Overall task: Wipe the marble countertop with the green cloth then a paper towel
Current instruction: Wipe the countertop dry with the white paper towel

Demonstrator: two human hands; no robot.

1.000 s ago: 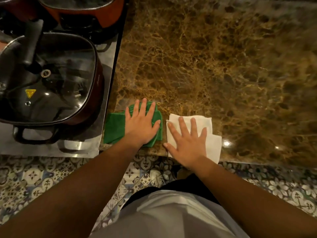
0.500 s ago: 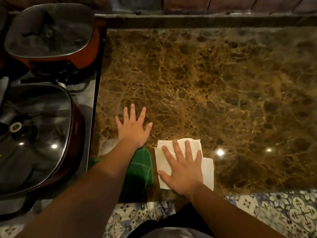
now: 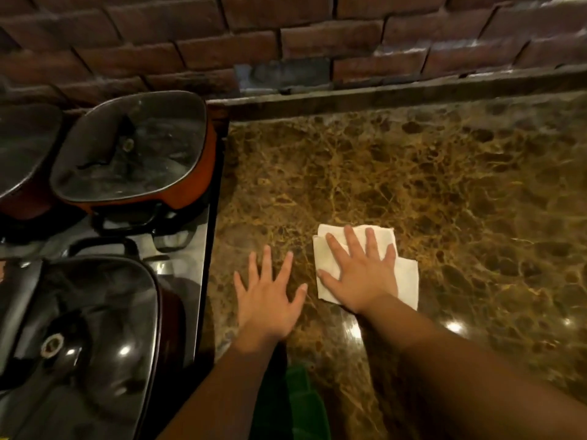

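The brown veined marble countertop (image 3: 444, 192) fills the right and middle of the view. My right hand (image 3: 362, 274) lies flat, fingers spread, pressing a folded white paper towel (image 3: 408, 281) onto the marble. My left hand (image 3: 268, 296) rests flat on bare marble just left of the towel, fingers apart, holding nothing. The green cloth (image 3: 301, 398) lies near the counter's front edge, behind my left wrist and partly hidden by my forearm; neither hand touches it.
A stove to the left carries a dark lidded pot (image 3: 73, 331) at the front and an orange pot with a glass lid (image 3: 136, 150) behind it. A brick wall (image 3: 286, 42) and a low marble ledge (image 3: 381, 96) bound the counter at the back.
My left hand has come off the green cloth and moved forward onto bare marble. My right hand has pushed the paper towel away from the front edge toward the wall.
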